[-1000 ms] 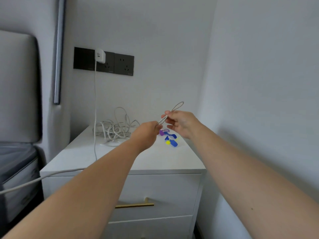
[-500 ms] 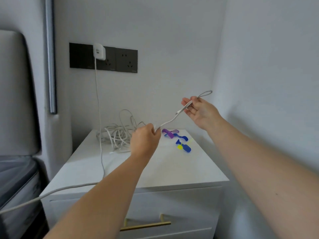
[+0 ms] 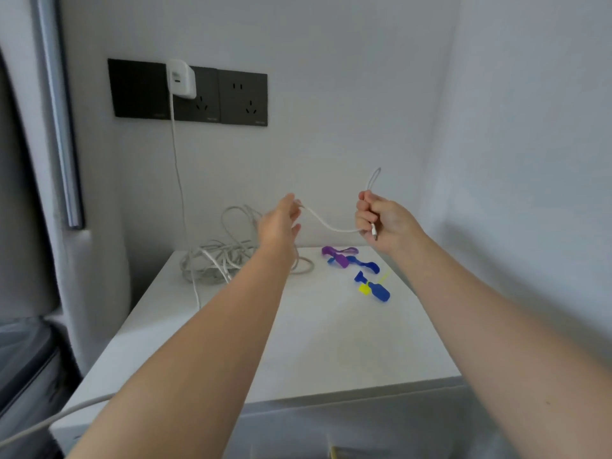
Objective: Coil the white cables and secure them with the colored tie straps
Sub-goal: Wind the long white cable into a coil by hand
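White walls corner a tabletop carrying tangled cables and straps. Head view: the right hand is fisted around a cable loop, while the left hand pinches its sagging run. It looks light, limp and springy, so it is best gripped where the turns cross.

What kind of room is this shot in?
Most likely a bedroom corner. A white bedside cabinet stands against a grey padded headboard and mattress edge, under a black wall socket panel with a white charger plugged in. Plain white walls, no workshop gear.
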